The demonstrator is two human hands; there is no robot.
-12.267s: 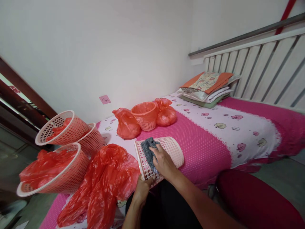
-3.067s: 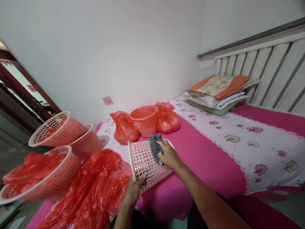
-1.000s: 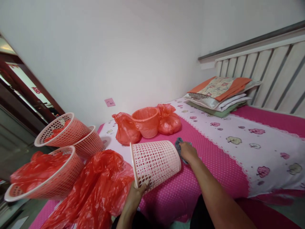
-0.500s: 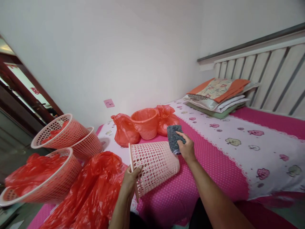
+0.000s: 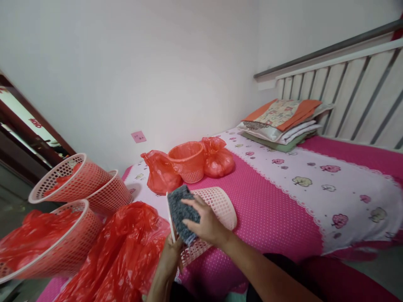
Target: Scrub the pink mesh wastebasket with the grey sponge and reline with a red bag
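A pale pink perforated plastic basket (image 5: 222, 205) lies on its side on the bed, its open rim facing left. My left hand (image 5: 171, 253) grips that rim at the lower left, thumb over the outside. My right hand (image 5: 204, 220) holds a dark grey cloth (image 5: 181, 214) against the basket's side near the rim. The cloth and hand cover much of the basket's near wall. Left of my left hand, a crumpled red plastic bag (image 5: 122, 247) is heaped on the bed.
Pink baskets with red bags in them (image 5: 91, 224) stand at the left. By the wall, a basket lined with red plastic (image 5: 192, 172) sits between two filled red bags (image 5: 162, 174). Folded bedding (image 5: 283, 121) is stacked on the bed (image 5: 261, 201) near a white slatted rail (image 5: 349, 92).
My right hand has moved the cloth left along the basket, from its base end to the rim. My left hand keeps its hold on the rim. The view has shifted slightly.
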